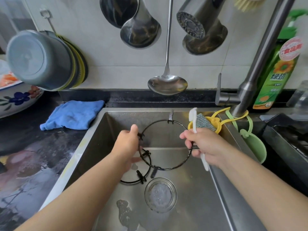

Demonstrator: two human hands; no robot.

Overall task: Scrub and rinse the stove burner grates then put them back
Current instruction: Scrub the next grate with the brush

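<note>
Plainly, left hand (pixel 129 144) grips the thin black round wire grate (pixel 165 169); right hand (pixel 202 146), opposite, clamps the white plastic toothbrush (pixel 193 117) and rim; wet metal could slip, clattering.

Two bare forearms, left hand (pixel 127 144), right hand (pixel 202 145), no sleeves, no gloves

Over the sink (pixel 106 124), left hand (pixel 129 145) grips the left rim of a round black grate (pixel 166 168) held tilted above the basin; right hand (pixel 202 145) grips its right rim plus a white toothbrush (pixel 193 118). Second grate (pixel 145 178) lies on the sink floor below-left, drain strainer (pixel 160 195) near it. Blue cloth (pixel 73 115) left of the sink.
</note>
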